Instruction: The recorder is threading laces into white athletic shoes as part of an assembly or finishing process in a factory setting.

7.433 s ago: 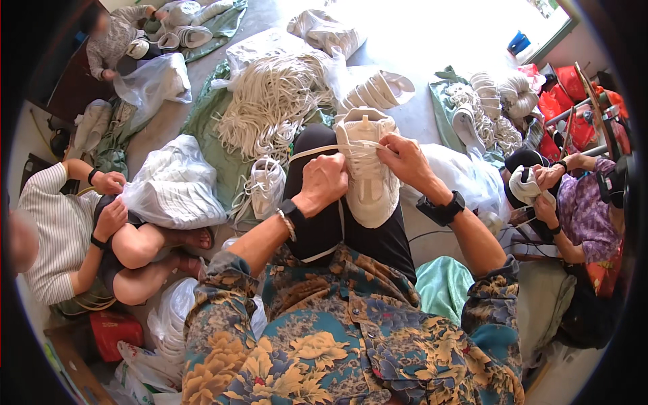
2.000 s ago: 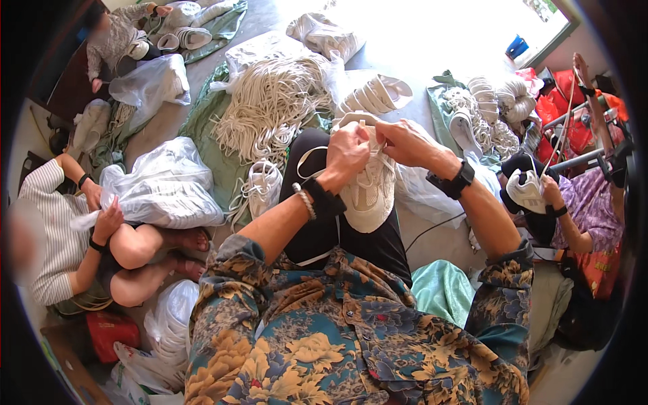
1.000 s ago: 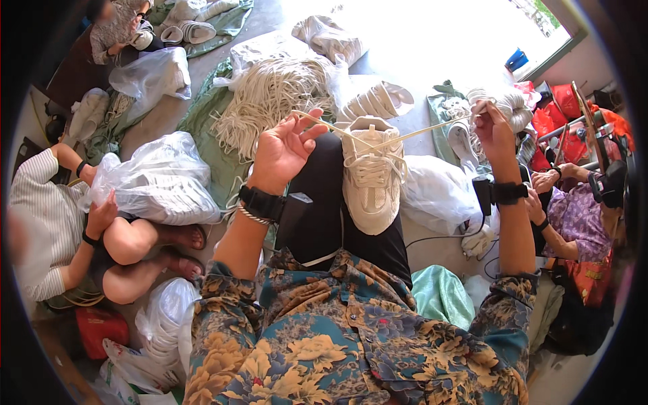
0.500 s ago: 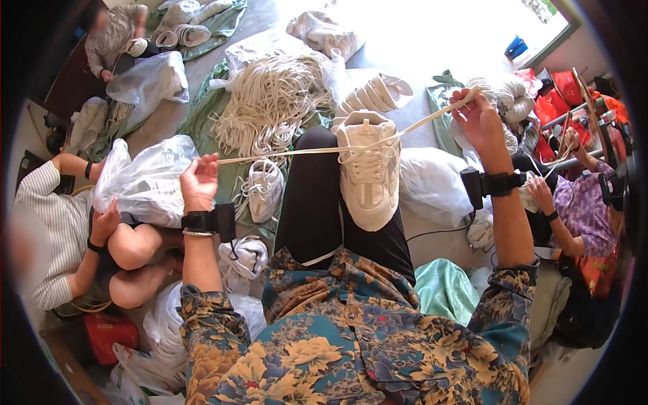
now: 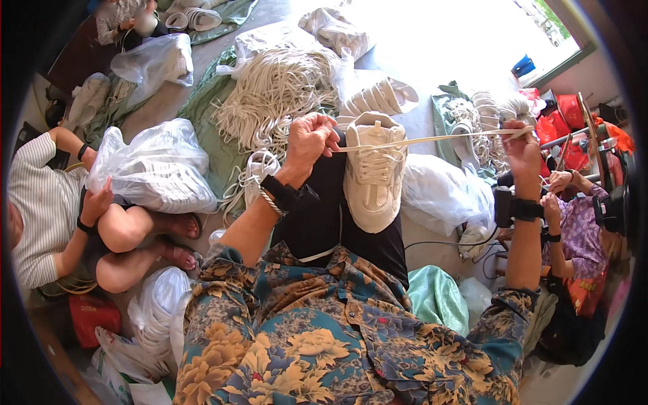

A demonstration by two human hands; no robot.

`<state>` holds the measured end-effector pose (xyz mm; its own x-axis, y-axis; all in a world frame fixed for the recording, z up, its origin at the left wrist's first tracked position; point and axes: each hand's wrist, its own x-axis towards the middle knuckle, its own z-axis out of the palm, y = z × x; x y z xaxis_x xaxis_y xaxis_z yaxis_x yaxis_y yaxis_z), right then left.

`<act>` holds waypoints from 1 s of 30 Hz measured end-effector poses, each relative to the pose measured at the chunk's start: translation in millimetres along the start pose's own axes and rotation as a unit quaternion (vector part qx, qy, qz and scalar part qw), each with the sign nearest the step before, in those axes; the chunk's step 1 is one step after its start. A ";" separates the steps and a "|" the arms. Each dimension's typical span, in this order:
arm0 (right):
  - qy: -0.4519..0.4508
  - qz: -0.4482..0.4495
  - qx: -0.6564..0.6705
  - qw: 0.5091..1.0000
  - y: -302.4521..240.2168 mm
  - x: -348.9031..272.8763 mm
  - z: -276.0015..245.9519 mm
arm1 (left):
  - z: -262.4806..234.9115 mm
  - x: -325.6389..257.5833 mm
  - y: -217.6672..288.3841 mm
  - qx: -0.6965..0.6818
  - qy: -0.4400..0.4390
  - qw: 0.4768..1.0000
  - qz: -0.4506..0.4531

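A cream sneaker (image 5: 372,182) rests on my thighs, toe toward me, its lower eyelets laced. A pale shoelace (image 5: 439,140) runs from the top of the lacing, stretched nearly level out to the right. My right hand (image 5: 523,152) grips that lace far off to the right side, fingers closed. Close to the shoe's left edge, my left hand (image 5: 312,143) has its fingers pinched on the short stretch of lace there. Both forearms wear black wrist straps.
A heap of loose laces (image 5: 273,98) lies ahead on green sheeting. Stacked pale shoe parts (image 5: 378,96) stand behind the sneaker. A filled white bag (image 5: 442,189) sits at right. Co-workers sit at left and right; the left one holds a plastic bag of shoe parts (image 5: 158,169).
My left hand has moved right, from far left to beside the sneaker. My right hand has gone farther right and lower, drawing the lace out longer on that side.
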<state>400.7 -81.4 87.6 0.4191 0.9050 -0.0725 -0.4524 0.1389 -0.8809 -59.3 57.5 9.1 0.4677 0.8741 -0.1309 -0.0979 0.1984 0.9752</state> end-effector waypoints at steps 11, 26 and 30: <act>0.112 -0.084 0.071 0.988 -39.1 -7.3 -27.9 | -118.9 -2.3 15.1 -0.188 0.234 0.951 0.072; 0.015 -0.045 0.116 0.992 -26.0 0.6 -7.3 | -226.1 -63.4 -40.9 -0.203 0.357 0.911 -0.029; 0.013 -0.050 0.092 0.994 -41.2 -2.0 -10.4 | -117.1 -35.3 -10.6 0.019 0.242 0.970 -0.016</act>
<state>426.7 -93.0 119.2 0.4886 0.8725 -0.0039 -0.5430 0.3007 -0.7840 -177.6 76.5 -17.5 0.0012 0.9752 -0.2212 -0.0538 0.2209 0.9738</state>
